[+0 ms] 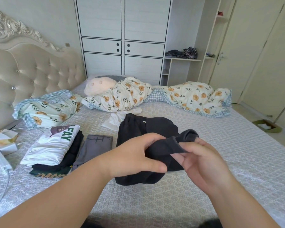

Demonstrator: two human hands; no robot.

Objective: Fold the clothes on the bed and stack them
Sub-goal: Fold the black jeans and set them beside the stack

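Both my hands, left hand [138, 155] and right hand [202, 160], gripped a dark garment [138, 129] mid-bed, perhaps half folded. A folded stack [53, 148] lay left; a white garment [115, 119] waited beyond.

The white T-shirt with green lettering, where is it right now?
In the head view the white T-shirt lies folded at left on the bed, topping a stack of dark clothes, just left of the folded grey garment.

Bed [220, 145], patterned grey sheet. On it: stack of folded clothes [56, 148], folded grey garment [94, 145], black trousers [138, 127], white garment [115, 120], floral duvet [155, 96], floral pillow [48, 107], plush toy [97, 87].
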